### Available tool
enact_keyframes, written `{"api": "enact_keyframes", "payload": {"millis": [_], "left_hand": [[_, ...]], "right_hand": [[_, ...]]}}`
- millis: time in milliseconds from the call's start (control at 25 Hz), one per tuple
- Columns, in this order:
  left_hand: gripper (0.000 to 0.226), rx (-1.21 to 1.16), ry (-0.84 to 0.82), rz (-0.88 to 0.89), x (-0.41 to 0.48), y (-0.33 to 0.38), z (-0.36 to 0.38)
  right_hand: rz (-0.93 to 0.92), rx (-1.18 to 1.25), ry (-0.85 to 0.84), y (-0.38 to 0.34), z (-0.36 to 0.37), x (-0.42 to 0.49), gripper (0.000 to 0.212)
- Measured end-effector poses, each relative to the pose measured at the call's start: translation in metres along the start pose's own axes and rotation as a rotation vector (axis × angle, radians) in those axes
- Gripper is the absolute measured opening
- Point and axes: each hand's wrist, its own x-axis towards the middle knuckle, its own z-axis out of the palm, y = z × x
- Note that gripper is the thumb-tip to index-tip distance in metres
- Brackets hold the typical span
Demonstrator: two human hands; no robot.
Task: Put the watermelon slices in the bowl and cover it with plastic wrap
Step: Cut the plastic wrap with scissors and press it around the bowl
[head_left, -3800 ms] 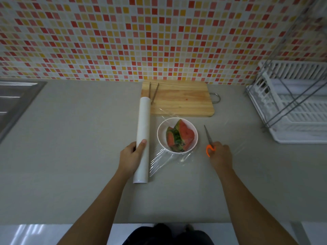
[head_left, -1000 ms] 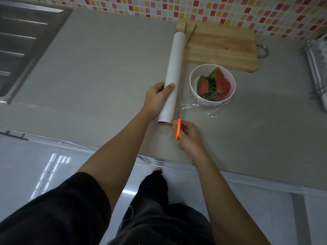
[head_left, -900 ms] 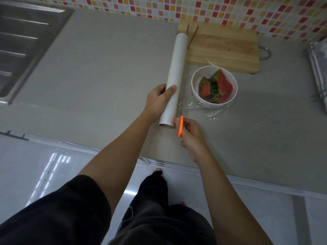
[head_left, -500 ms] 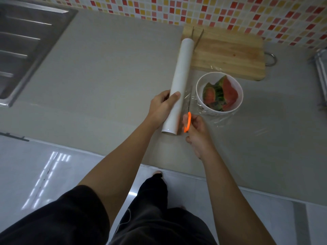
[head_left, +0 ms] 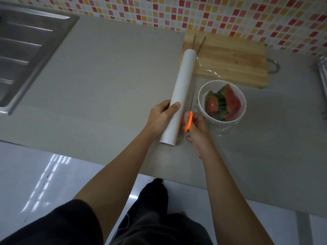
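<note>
Grey counter (head_left: pixel 106 82) — bowl (head_left: pixel 242 110) holds watermelon slices (head_left: pixel 230 103); left fingers (head_left: pixel 174 106) wrap roll (head_left: pixel 182 89), right fingers (head_left: pixel 193 121) pinch scissors (head_left: pixel 188 123).

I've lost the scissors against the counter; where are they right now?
In the head view, the orange-handled scissors are in the right hand, blades pointing away in the gap between the plastic wrap roll and the white bowl.

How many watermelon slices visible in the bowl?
2 clear red slices: a large one on the right of the bowl, a smaller one on the left. Green rind between them may hide more.
</note>
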Motion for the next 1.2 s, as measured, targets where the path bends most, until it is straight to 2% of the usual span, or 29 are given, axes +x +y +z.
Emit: {"api": "enact_keyframes", "payload": {"millis": [320,440,560,680,800,960,1080,1200], "left_hand": [[0.034,0.013,-0.039,-0.002,-0.004,0.0,-0.012],[0.033,0.044,-0.066,0.01,-0.006,0.003,-0.019],[0.026,0.049,-0.088,0.012,-0.01,0.002,-0.028],[0.041,0.049,-0.138,0.048,-0.008,0.001,-0.033],[0.062,0.107,-0.185,0.042,0.001,0.001,-0.038],[0.028,0.044,-0.198,-0.035,0.015,0.011,-0.036],[0.046,0.063,-0.142,-0.056,0.029,0.022,-0.029],[0.038,0.049,-0.095,-0.038,0.041,0.027,-0.024]], "right_hand": [[0.016,0.062,0.056,-0.008,0.016,0.024,0.025],[0.021,0.111,0.06,-0.01,0.021,0.031,0.036],[0.021,0.139,0.061,-0.015,0.026,0.037,0.029],[0.009,0.218,0.067,-0.016,0.033,0.041,0.033],[-0.027,0.274,0.085,-0.016,0.036,0.044,0.025],[-0.023,0.28,0.071,-0.012,0.034,0.046,0.023],[-0.014,0.257,0.079,-0.009,0.036,0.046,0.018],[-0.028,0.217,0.087,-0.012,0.035,0.046,0.014]]}}
